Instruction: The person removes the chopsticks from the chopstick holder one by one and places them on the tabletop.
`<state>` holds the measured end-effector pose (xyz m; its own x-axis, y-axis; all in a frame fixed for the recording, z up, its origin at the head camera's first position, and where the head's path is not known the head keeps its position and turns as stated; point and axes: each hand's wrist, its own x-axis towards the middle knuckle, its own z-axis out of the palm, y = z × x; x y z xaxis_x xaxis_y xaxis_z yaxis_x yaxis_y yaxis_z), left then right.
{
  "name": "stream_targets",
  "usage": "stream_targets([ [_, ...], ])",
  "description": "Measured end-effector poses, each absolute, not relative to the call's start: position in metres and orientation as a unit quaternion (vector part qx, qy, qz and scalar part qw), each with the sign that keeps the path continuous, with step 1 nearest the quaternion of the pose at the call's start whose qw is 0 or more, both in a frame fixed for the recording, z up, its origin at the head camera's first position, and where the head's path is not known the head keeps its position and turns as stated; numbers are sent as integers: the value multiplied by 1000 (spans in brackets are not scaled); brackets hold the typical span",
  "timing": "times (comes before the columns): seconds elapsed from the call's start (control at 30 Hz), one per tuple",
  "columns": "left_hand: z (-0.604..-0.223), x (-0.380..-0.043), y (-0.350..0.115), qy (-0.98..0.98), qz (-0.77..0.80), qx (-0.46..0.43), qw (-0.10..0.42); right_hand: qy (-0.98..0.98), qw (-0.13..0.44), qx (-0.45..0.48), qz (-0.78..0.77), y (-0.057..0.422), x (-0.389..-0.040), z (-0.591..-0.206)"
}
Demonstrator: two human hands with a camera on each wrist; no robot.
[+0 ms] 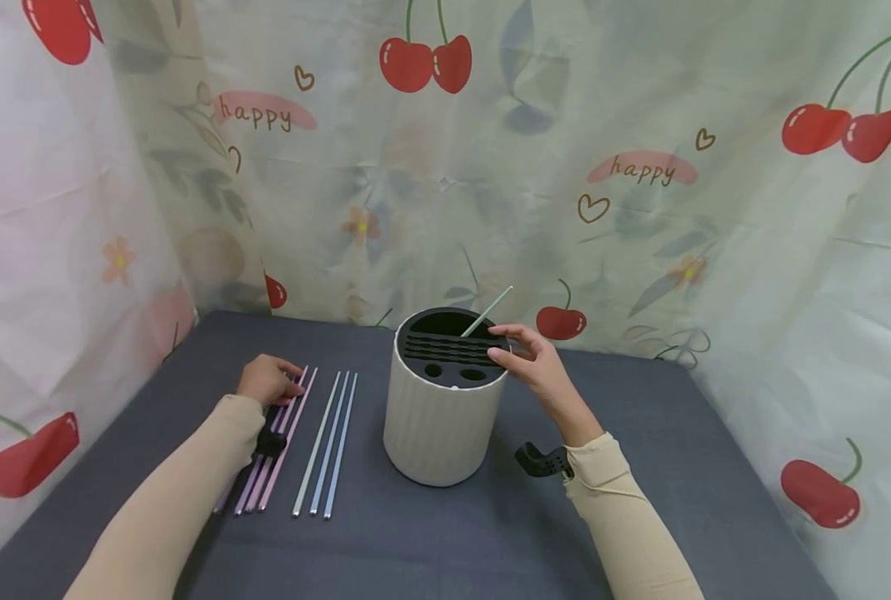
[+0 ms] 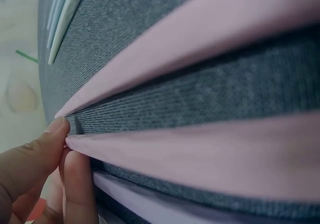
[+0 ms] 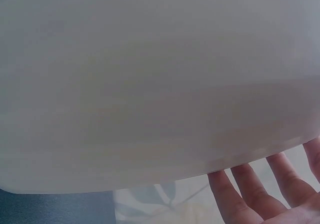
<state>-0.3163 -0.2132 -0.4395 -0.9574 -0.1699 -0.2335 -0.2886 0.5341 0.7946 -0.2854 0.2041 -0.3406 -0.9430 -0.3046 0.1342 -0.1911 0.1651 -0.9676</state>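
On the left of the dark cloth, my left hand (image 1: pixel 268 381) is at the far ends of several pink and purple chopsticks (image 1: pixel 287 454). In the left wrist view, its thumb and fingertips pinch the narrow tip of one pink chopstick (image 2: pixel 200 151). Another pink chopstick (image 2: pixel 165 49) lies beside it. My right hand (image 1: pixel 538 367) holds the right rim of a round, white ribbed utensil holder (image 1: pixel 441 433); in the right wrist view its fingers rest along the holder's edge. A pale green chopstick (image 1: pixel 488 310) leans out of the holder's black slotted top.
Between the pink chopsticks and the holder lie a pale green chopstick (image 1: pixel 316 446) and two blue chopsticks (image 1: pixel 342 446), roughly parallel. The table with dark cloth (image 1: pixel 430 542) is enclosed by a cherry-print curtain (image 1: pixel 445 183) at the back and sides.
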Motion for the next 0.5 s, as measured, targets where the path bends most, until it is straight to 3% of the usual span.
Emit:
stream_targets([
  [0.5,-435,-317,-208,890,430,-137,67,756,51,-166,-631,206,-287,-342],
])
